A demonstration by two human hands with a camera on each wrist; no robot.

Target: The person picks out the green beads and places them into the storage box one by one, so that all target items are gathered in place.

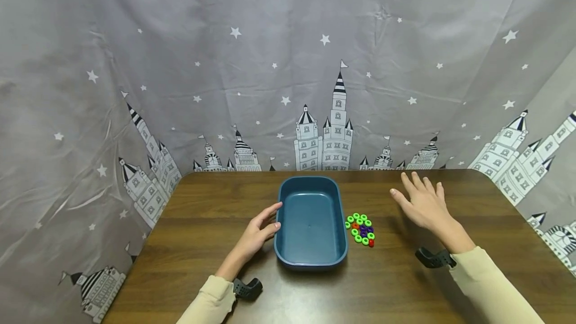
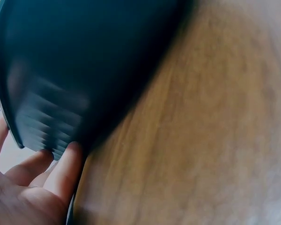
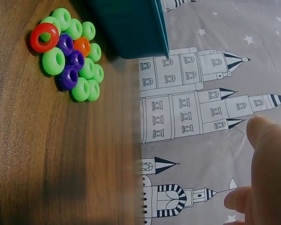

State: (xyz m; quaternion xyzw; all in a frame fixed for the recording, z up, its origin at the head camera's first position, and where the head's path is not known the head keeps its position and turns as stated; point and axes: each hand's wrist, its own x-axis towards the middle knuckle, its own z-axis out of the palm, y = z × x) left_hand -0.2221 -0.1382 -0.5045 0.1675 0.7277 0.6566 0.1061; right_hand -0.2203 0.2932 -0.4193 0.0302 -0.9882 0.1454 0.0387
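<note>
A dark teal rectangular plastic bin (image 1: pixel 310 180) stands on the table, its inside bare. My left hand (image 1: pixel 257 234) is at the bin's left side, fingertips and thumb touching the wall near the rim. In the left wrist view, fingers (image 2: pixel 68 173) lie loosely extended against the ribbed outer side of the bin (image 2: pixel 93 56). To the bin's right lies a loose cluster of ring-shaped beads (image 1: pixel 364 223), green, purple, orange and red. Farther right, my right hand (image 1: pixel 425 204) is raised over the table, fingers spread and holding nothing. The beads (image 3: pixel 86 68) show close up in the right wrist view.
The brown wooden table (image 1: pixel 202 214) reaches back to a grey curtain (image 1: pixel 270 129) printed with castles and stars. A black strap with a small device (image 1: pixel 247 289) is on the left wrist, and a similar band (image 1: pixel 434 258) is on the right.
</note>
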